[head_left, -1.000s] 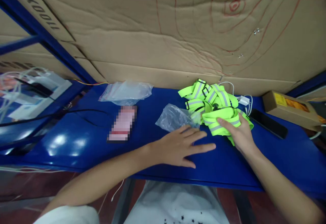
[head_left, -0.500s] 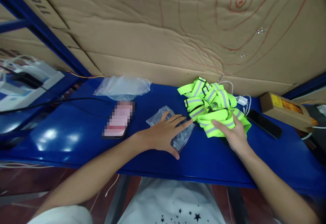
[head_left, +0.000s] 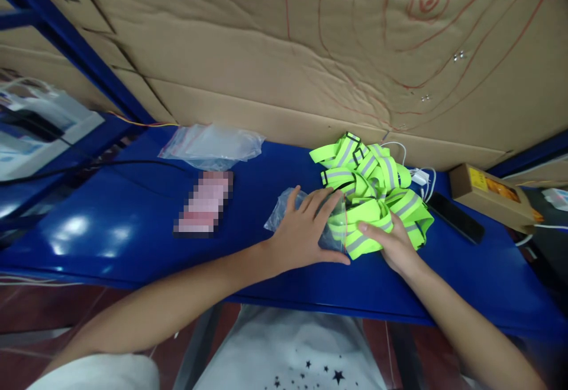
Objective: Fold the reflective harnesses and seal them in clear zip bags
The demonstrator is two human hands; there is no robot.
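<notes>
My left hand point(head_left: 306, 230) lies flat with its fingers spread on a clear plastic bag point(head_left: 284, 212) on the blue table point(head_left: 133, 230). My right hand point(head_left: 390, 245) rests on the near edge of a pile of neon yellow-green reflective bands point(head_left: 373, 186), thumb and fingers closed on a folded band at the pile's front. The bag's open side meets the pile between the two hands.
A phone with a pink blurred screen point(head_left: 204, 202) lies left of the bag. More clear bags point(head_left: 213, 146) sit at the back left. A black phone point(head_left: 455, 217), a white charger with cable point(head_left: 419, 176) and a cardboard box point(head_left: 490, 196) lie right. A cardboard wall point(head_left: 284, 52) stands behind.
My left hand moved from the bare table onto the plastic bag and slid it right against the bands. My right hand drew the front band left toward the bag.
</notes>
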